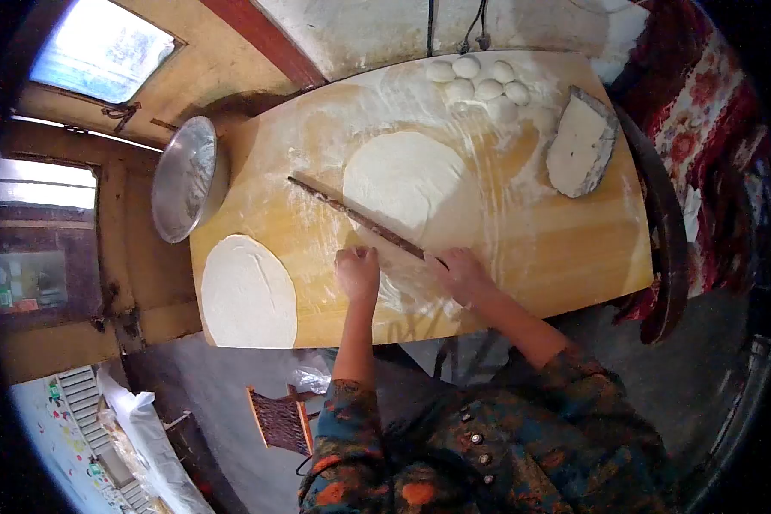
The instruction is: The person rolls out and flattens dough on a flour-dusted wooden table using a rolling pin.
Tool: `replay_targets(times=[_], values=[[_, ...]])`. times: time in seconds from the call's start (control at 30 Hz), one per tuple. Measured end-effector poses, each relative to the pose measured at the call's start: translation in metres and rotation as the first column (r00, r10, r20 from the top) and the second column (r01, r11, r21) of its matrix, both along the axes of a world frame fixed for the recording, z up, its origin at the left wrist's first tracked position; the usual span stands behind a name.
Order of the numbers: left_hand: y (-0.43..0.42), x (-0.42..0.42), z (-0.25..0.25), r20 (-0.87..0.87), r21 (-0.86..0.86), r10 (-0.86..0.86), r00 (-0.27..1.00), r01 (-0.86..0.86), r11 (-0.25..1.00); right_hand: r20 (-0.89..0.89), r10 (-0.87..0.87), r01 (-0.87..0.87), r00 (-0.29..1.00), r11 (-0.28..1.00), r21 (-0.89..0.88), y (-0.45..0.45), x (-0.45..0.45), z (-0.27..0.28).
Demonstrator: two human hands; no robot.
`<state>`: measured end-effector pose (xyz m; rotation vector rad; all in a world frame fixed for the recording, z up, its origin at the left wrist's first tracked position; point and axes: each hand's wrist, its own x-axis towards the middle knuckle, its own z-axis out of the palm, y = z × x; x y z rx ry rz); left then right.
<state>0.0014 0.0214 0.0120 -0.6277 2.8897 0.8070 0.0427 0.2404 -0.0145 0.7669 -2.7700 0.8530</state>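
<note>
White dough sheet (407, 171), roughly round and rolled flat, lies near the middle of a floured, yellow-brown wooden table (565, 248). Dark, slim rolling pin (364, 222) slants across the sheet's near left edge, one end reaching over the board beyond it; cannot tell whether it presses on the dough or sits just above. Right hand (464, 276) has the pin's near end, fingers closed around it, forearm coming in from the right. Left hand (357, 272) is off the pin, low at the near side of the sheet, fingers curled in; how tightly, and whether anything is pinched inside, cannot be told from this angle. Loose flour streaks the wood between the two hands. Second dough sheet (248, 295), a longer oval with a few creases, lies at the table's near left corner, well apart from the first. Metal bowl (184, 180) stands tilted-looking at the left edge, behind that oval. Far side: a cluster of dough balls (488, 89), small, round, flour-dusted, several touching. To their right, a pale slab (581, 146) with a rough grey rim, material uncertain. Red patterned cloth (702, 128) beyond the right end; below, on the floor, a stool (278, 420) with a dark woven seat.
</note>
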Motion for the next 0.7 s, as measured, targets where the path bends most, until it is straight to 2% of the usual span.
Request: replay_targets(times=[0.07, 0.1, 0.13, 0.17, 0.27, 0.33, 0.37, 0.4, 0.43, 0.47, 0.5, 0.53, 0.67, 0.7], values=[[-0.001, -0.003, 0.006, 0.076, 0.117, -0.025, 0.997, 0.015, 0.993, 0.325, -0.117, 0.136, 0.939, 0.990, -0.036, 0.001, 0.007, 0.001], [0.002, -0.005, 0.011, 0.097, 0.335, 0.060, 0.994, -0.089, 0.938, 0.327, -0.111, 0.123, 0.939, 0.992, -0.016, 0.003, 0.008, 0.004], [0.007, -0.008, 0.018, 0.135, 0.530, 0.137, 0.981, -0.188, 0.827, 0.329, -0.106, 0.111, 0.938, 0.994, 0.003, 0.007, 0.009, 0.009], [0.011, -0.013, 0.021, 0.189, 0.694, 0.201, 0.961, -0.276, 0.665, 0.302, -0.093, 0.090, 0.949, 0.996, 0.026, 0.009, 0.009, 0.009], [0.042, -0.023, 0.016, -0.043, 0.920, 0.224, 0.974, -0.049, 0.389, 0.166, -0.030, 0.012, 0.986, 0.994, 0.110, 0.017, 0.007, 0.009], [0.041, -0.029, 0.002, -0.194, 0.824, 0.025, 0.981, 0.149, 0.547, 0.312, -0.093, 0.070, 0.946, 0.994, 0.082, 0.011, 0.000, 0.020], [0.039, -0.033, -0.004, -0.256, 0.755, -0.083, 0.963, 0.253, 0.605, 0.307, -0.101, 0.081, 0.946, 0.994, 0.079, 0.006, -0.004, 0.022], [0.035, -0.037, 0.005, -0.336, 0.577, -0.240, 0.911, 0.400, 0.712, 0.302, -0.110, 0.091, 0.947, 0.993, 0.076, 0.002, -0.009, 0.024], [0.026, -0.040, 0.005, -0.388, 0.339, -0.413, 0.824, 0.545, 0.767, 0.225, -0.099, 0.082, 0.969, 0.993, 0.082, -0.003, -0.013, 0.024], [0.017, -0.042, 0.005, -0.385, 0.078, -0.583, 0.716, 0.654, 0.752, 0.148, -0.084, 0.072, 0.985, 0.994, 0.086, -0.007, -0.014, 0.021], [0.013, -0.042, 0.007, -0.328, -0.184, -0.734, 0.595, 0.722, 0.667, 0.142, -0.071, 0.057, 0.987, 0.993, 0.105, -0.009, -0.015, 0.014], [0.010, -0.037, 0.011, -0.237, -0.287, -0.752, 0.615, 0.695, 0.659, 0.134, -0.058, 0.041, 0.989, 0.991, 0.125, -0.010, -0.018, 0.007], [-0.014, -0.026, 0.009, -0.204, -0.411, -0.819, 0.535, 0.713, 0.568, 0.084, 0.032, -0.051, 0.996, 0.972, 0.228, -0.006, -0.022, 0.008], [-0.015, -0.021, 0.009, -0.175, -0.389, -0.826, 0.536, 0.733, 0.558, 0.092, 0.067, -0.085, 0.994, 0.974, 0.212, 0.000, -0.019, 0.013]])
